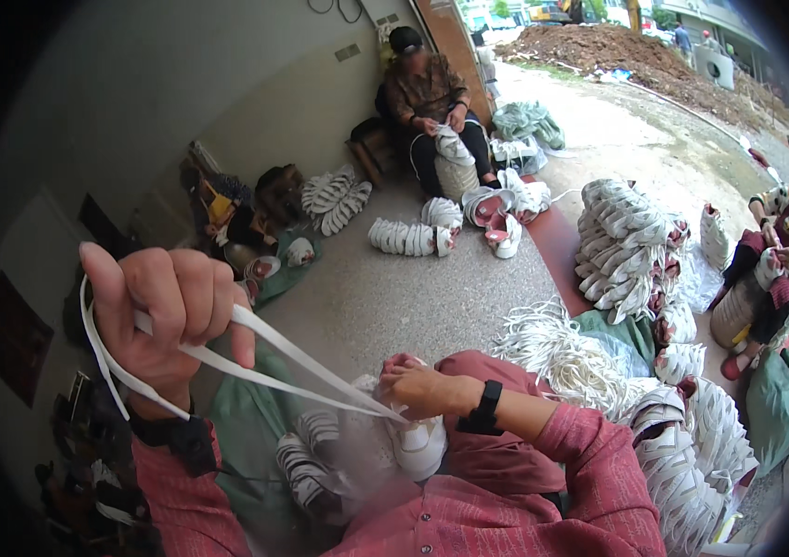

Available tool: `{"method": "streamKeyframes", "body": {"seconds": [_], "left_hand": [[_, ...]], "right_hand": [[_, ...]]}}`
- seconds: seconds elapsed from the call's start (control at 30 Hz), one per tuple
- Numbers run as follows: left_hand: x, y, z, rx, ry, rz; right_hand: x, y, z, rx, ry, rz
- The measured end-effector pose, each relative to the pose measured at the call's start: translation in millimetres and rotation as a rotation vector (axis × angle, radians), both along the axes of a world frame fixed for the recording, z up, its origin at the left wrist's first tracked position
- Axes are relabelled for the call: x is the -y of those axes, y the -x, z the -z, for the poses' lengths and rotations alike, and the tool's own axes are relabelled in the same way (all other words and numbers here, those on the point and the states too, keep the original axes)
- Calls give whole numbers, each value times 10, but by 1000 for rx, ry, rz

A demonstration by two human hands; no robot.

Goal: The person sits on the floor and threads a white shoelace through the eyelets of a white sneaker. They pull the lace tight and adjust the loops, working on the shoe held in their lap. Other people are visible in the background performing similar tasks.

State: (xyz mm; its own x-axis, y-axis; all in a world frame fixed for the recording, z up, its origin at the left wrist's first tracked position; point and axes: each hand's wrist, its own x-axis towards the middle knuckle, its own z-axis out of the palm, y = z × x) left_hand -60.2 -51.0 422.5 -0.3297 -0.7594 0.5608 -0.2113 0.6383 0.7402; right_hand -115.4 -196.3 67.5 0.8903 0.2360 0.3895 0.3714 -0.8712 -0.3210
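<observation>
Raised at the left, my left hand point(176, 306) is closed round a flat white shoelace point(283, 348), whose loose end hangs below the fingers. The lace stretches in two strands down to a white shoe point(420, 446) in my lap. My right hand point(413, 385) is closed at the top of that shoe, its fingers bent over the opening; the fingertips are partly hidden. A black band point(485, 408) circles the right wrist. Beside the shoe, nearer my left arm, several white shoes point(306, 464) lie on green sacking point(246, 418).
Loose white laces point(552, 353) lie heaped right of my knee. Stacked white shoes point(622, 246) stand behind them, and more shoes point(691, 455) lie close at my right. Co-workers point(431, 93) sit by the doorway, at the right point(784, 232) and at the left, handling shoes.
</observation>
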Motion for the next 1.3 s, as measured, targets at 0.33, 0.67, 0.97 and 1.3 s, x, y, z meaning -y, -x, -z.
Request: {"method": "streamKeyframes", "body": {"seconds": [0.33, 0.67, 0.97, 1.3], "left_hand": [[434, 558, 29, 123, -144, -41], [768, 1720, -3, 542, -330, 99], [978, 2322, 100, 653, -307, 430], [1127, 2556, 95, 632, -409, 419]], "right_hand": [[-141, -227, 609, -61, -360, -283], [10, -134, 702, 21, -513, -311], [227, -61, 695, 69, -570, -267], [230, -29, 664, 56, -578, -297]]}}
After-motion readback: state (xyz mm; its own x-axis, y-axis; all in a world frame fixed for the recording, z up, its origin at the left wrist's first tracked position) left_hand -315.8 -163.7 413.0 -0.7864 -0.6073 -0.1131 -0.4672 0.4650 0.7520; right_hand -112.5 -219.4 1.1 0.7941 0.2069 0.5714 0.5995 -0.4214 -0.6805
